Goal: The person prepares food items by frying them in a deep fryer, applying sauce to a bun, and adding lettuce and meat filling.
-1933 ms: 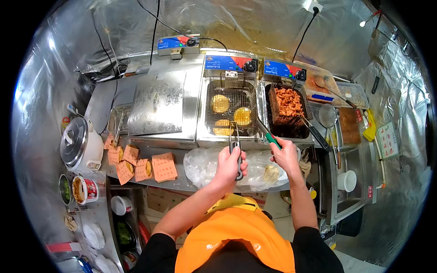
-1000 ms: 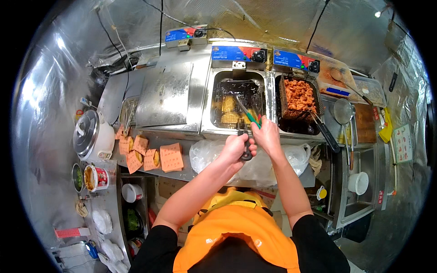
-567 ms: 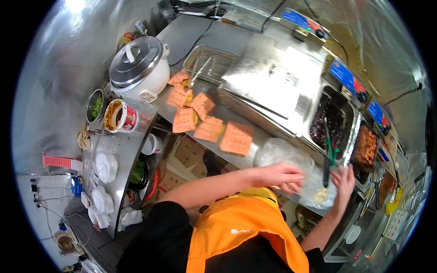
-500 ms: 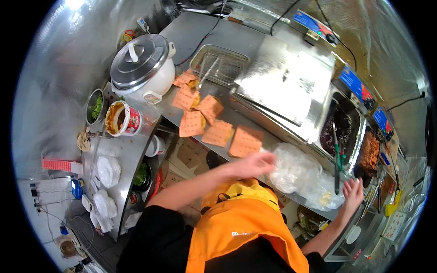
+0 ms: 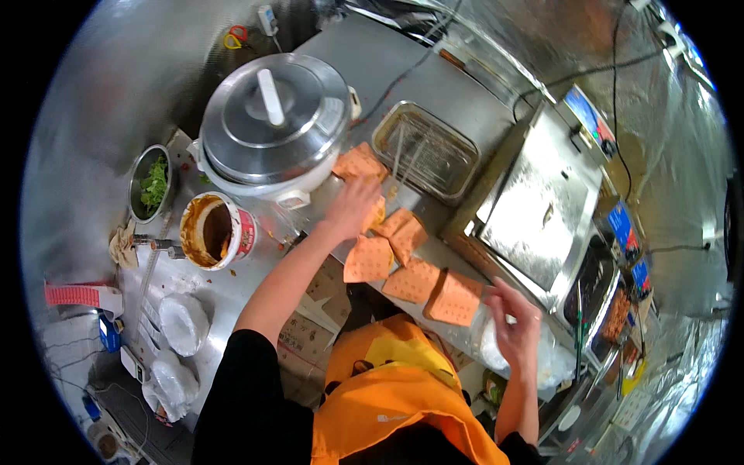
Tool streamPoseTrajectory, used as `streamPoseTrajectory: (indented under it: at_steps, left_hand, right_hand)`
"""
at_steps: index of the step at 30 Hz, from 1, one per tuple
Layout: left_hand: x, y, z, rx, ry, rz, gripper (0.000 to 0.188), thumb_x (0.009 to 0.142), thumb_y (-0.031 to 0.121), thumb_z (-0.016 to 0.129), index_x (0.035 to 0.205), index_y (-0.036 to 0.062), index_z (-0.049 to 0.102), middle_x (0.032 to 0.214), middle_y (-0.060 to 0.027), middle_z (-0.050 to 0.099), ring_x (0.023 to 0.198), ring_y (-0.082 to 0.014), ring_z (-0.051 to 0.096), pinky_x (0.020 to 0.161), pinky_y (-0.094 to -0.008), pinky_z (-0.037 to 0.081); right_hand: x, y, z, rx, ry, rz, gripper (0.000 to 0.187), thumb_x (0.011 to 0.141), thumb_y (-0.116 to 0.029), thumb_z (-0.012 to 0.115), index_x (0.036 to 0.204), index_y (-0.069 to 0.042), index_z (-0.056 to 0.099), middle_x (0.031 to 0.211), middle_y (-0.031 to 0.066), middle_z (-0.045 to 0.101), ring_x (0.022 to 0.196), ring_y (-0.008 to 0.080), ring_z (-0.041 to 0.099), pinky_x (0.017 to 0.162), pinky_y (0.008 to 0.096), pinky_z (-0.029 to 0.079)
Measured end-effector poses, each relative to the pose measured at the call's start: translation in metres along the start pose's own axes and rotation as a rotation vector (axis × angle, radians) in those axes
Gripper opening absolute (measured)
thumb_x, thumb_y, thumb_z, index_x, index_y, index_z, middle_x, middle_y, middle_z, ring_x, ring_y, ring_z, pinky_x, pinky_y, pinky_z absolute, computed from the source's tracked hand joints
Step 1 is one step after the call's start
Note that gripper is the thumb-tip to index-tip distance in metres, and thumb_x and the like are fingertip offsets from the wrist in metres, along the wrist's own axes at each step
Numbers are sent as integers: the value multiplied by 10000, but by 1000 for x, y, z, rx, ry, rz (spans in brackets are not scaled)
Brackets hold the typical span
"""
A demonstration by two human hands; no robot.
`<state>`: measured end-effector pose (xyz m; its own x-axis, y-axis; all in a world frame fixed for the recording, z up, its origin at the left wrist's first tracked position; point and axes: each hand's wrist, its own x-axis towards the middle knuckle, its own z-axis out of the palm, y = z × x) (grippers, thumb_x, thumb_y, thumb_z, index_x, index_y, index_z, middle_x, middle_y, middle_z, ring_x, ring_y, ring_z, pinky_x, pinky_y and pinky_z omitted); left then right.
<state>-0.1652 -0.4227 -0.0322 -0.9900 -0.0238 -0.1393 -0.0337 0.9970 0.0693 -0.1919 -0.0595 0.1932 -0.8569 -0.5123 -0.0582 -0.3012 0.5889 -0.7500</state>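
Note:
Several orange printed paper packets (image 5: 369,260) with yellow food peeking out at their edges lie along the steel counter. My left hand (image 5: 353,204) stretches over one of them beside the rice cooker, fingers extended; whether they touch it is hard to tell. A further packet (image 5: 359,160) lies just beyond these fingertips. At the near end, my right hand (image 5: 518,319) is raised beside the closest packet (image 5: 454,299), fingers loosely bent and apart, holding nothing. Clear plastic bags (image 5: 550,360) are bunched behind and below the right hand, partly hidden by it.
A large rice cooker (image 5: 275,116) stands at the far left, beside a sauce-smeared tub (image 5: 213,232) and a bowl of lettuce (image 5: 153,186). A wire-racked metal tray (image 5: 426,151) lies behind the packets. To the right sit a lidded steel warmer (image 5: 542,209) and food pans (image 5: 589,279).
The view has shifted left. My left hand has gone from the plastic bags to the far packets. My right hand has come from the bags' right end toward the nearest packet.

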Motion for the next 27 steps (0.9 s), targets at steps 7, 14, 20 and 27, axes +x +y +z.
streamPoseTrajectory:
  at_steps: [7, 14, 20, 27]
  left_hand:
    - [20, -15, 38, -90, 133, 69, 620, 891, 219, 676, 1475, 119, 491, 1521, -104, 474, 1449, -310, 388, 1188, -441, 330]
    - [30, -5, 17, -595, 106, -188, 412, 973, 170, 565, 1385, 176, 585, 1389, -82, 592, 1338, -260, 520, 1160, -405, 363]
    - [25, -12, 41, 181, -39, 172, 356, 962, 167, 587, 1317, 168, 601, 1373, -50, 576, 1347, -230, 482, 1146, -395, 357]
    - [11, 1, -30, 101, 45, 3, 686, 784, 132, 771, 1421, 60, 529, 1342, -79, 566, 1344, -252, 465, 1078, -399, 366]
  right_hand:
    - [239, -164, 196, -81, 85, -625, 691, 898, -363, 741, 1405, 41, 502, 1063, 209, 676, 985, 396, 675, 786, 469, 582]
    - [328, -209, 316, 2, -124, -752, 610, 886, -323, 684, 1360, 21, 516, 852, 203, 698, 761, 418, 702, 696, 514, 585]
    - [359, -171, 216, 144, -20, -486, 299, 882, -215, 633, 1132, -54, 669, 757, 214, 695, 723, 368, 716, 669, 501, 574]
    - [499, 68, 127, -237, 386, -38, 376, 878, -318, 645, 985, 42, 670, 941, 302, 710, 961, 487, 687, 868, 529, 531]
